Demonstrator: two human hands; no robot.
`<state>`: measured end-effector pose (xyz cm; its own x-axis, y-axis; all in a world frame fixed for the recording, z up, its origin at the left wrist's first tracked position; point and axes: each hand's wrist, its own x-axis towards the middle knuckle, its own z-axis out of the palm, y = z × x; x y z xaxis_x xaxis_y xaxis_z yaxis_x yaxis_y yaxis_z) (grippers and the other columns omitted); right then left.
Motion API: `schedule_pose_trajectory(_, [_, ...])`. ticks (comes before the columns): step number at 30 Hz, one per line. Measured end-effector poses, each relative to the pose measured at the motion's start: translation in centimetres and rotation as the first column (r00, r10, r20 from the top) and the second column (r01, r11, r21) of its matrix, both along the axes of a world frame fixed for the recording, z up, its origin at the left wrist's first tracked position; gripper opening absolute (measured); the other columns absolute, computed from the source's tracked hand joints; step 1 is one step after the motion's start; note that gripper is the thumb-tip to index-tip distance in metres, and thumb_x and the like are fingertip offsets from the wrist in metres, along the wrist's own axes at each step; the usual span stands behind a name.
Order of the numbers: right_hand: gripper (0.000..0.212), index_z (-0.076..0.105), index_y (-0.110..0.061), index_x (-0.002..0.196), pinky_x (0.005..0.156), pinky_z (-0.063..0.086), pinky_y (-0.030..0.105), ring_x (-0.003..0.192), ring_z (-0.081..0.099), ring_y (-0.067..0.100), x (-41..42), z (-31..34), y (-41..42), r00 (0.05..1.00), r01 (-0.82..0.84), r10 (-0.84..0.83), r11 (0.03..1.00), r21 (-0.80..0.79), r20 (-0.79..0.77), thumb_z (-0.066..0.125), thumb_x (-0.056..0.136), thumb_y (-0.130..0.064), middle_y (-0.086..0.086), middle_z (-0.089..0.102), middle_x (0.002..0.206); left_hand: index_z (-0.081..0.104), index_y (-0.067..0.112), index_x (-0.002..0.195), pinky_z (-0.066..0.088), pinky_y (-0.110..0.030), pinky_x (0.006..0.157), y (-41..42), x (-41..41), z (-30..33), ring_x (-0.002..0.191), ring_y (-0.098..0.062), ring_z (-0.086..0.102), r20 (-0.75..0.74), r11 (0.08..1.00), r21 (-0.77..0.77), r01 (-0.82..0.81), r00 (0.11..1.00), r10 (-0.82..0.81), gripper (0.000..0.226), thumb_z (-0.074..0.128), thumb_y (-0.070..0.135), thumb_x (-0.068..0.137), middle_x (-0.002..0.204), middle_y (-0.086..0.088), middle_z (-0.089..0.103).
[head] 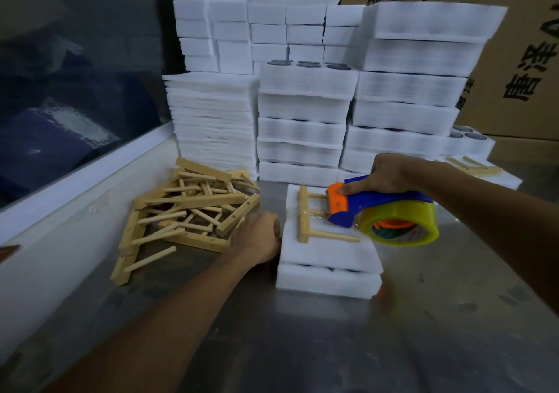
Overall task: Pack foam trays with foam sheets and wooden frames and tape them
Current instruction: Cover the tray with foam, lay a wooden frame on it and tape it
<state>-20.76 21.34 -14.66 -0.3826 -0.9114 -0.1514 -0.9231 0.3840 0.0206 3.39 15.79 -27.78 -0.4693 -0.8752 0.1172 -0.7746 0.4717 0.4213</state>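
Grey metal tabletop (332,347), dull sheen, dotted with dark smudges toward the right. Along the left edge, a white ledge (75,211) under a dark glass pane (75,74) with dim reflections. At the back, brown cardboard boxes (514,59) printed with black characters.

Against the boxes, tall stacks of white foam trays (302,126), some with dark round pieces showing in the top sockets; to their left a stack of thin foam sheets (211,120), with small foam blocks (230,35) piled above. On the left of the tabletop, a loose heap of wooden frames (187,208).

Near centre, a foam pack (326,259) of two white layers, lying flat on the tabletop. On top of it, a wooden frame (305,220), bar at the left, pegs pointing right, under a strip of clear tape.

Left hand (260,235) curled shut, pressed against the left side of the pack, gripping nothing visible. Right hand (390,174) closed around a blue and orange tape dispenser (363,208), index finger on the orange head, nose down on the frame, yellowish tape roll (402,223) hanging over the right edge of the pack.

At far right, another wooden frame (475,165) on a low foam tray.
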Motion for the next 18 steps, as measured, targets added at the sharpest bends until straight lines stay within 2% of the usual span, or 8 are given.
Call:
schedule_pose_trajectory(3, [0.103, 0.054, -0.019, 0.079, 0.063, 0.042, 0.033, 0.078, 0.060, 0.022, -0.1, 0.0, 0.2, 1.000, 0.001, -0.002, 1.000, 0.009, 0.009, 0.038, 0.024, -0.106, 0.005, 0.060, 0.085, 0.052, 0.024, 0.082, 0.036, -0.028, 0.055, -0.1, -0.4, 1.2, 0.074, -0.016, 0.053, 0.008, 0.992, -0.130, 0.000, 1.000, 0.001, 0.013, 0.056, 0.017, 0.091, 0.083, 0.003, 0.058])
schedule_pose_trajectory(5, [0.101, 0.054, -0.018, 0.077, 0.065, 0.044, 0.034, 0.078, 0.060, 0.022, -0.2, -0.1, 0.3, 1.000, 0.002, -0.002, 1.000, 0.011, 0.026, 0.040, 0.027, -0.104, 0.005, 0.060, 0.082, 0.052, 0.026, 0.088, 0.035, -0.026, 0.055, -0.3, -0.9, 3.1, 0.072, -0.013, 0.053, -0.281, 0.984, -0.125, -0.123, 0.956, 0.084, 0.015, 0.055, 0.012, 0.091, 0.085, 0.004, 0.057])
schedule_pose_trajectory(7, [0.099, 0.053, -0.018, 0.076, 0.065, 0.043, 0.034, 0.077, 0.060, 0.022, -0.2, 0.0, 0.4, 1.000, 0.009, -0.009, 1.000, 0.010, 0.025, 0.041, 0.028, -0.104, 0.005, 0.059, 0.081, 0.058, 0.028, 0.104, 0.046, -0.029, 0.075, -0.4, -1.7, 5.0, 0.097, -0.016, 0.059, -0.569, 1.000, 0.006, 0.002, 0.822, 0.002, 0.015, 0.061, 0.023, 0.090, 0.107, 0.000, 0.060])
schedule_pose_trajectory(8, [0.098, 0.052, -0.018, 0.076, 0.064, 0.042, 0.034, 0.076, 0.059, 0.022, -0.2, 0.1, 0.4, 1.000, 0.009, -0.009, 1.000, 0.013, 0.014, 0.040, 0.030, -0.104, 0.005, 0.058, 0.081, 0.057, 0.029, 0.118, 0.044, -0.031, 0.090, -0.3, -2.1, 5.6, 0.116, -0.016, 0.053, -0.564, 0.990, 0.020, 0.136, 0.819, -0.101, 0.034, 0.066, 0.037, 0.087, 0.125, 0.000, 0.055])
schedule_pose_trajectory(9, [0.098, 0.052, -0.018, 0.076, 0.063, 0.041, 0.034, 0.076, 0.059, 0.021, -0.1, 0.1, 0.4, 1.000, 0.005, -0.005, 1.000, 0.018, 0.002, 0.040, 0.030, -0.104, 0.005, 0.058, 0.081, 0.050, 0.030, 0.134, 0.038, -0.034, 0.101, 0.0, -2.3, 5.9, 0.131, -0.015, 0.041, -0.455, 0.968, 0.034, 0.249, 0.866, -0.206, 0.061, 0.069, 0.053, 0.080, 0.141, 0.002, 0.045])
schedule_pose_trajectory(11, [0.099, 0.052, -0.018, 0.077, 0.065, 0.042, 0.034, 0.076, 0.059, 0.022, -0.2, 0.2, 0.2, 1.000, -0.004, 0.004, 0.999, 0.032, -0.007, 0.039, 0.030, -0.104, 0.005, 0.058, 0.082, 0.026, 0.033, 0.151, 0.031, -0.039, 0.111, 0.4, -2.6, 5.5, 0.143, -0.016, 0.026, -0.234, 0.932, 0.128, 0.339, 0.923, -0.304, 0.103, 0.074, 0.068, 0.067, 0.158, 0.006, 0.025])
schedule_pose_trajectory(14, [0.104, 0.055, -0.017, 0.079, 0.066, 0.045, 0.034, 0.077, 0.061, 0.022, -0.4, 0.2, 0.2, 1.000, -0.015, 0.015, 0.999, 0.048, 0.002, 0.039, 0.027, -0.105, 0.006, 0.061, 0.082, 0.014, 0.037, 0.155, 0.037, -0.039, 0.111, 0.3, -2.8, 4.1, 0.143, -0.018, 0.029, -0.329, 0.866, 0.344, 0.362, 0.911, -0.250, 0.114, 0.082, 0.060, 0.066, 0.161, 0.006, 0.020])
schedule_pose_trajectory(18, [0.104, 0.057, -0.016, 0.080, 0.063, 0.044, 0.033, 0.077, 0.062, 0.022, 0.0, 0.9, -0.2, 0.999, -0.045, 0.046, 0.996, 0.078, -0.007, 0.042, 0.027, -0.103, 0.005, 0.063, 0.082, 0.014, 0.032, 0.156, 0.027, -0.034, 0.115, 0.0, -3.0, 4.0, 0.148, -0.013, 0.018, -0.299, 0.873, 0.329, 0.361, 0.916, -0.267, 0.116, 0.082, 0.059, 0.066, 0.163, 0.013, 0.009])
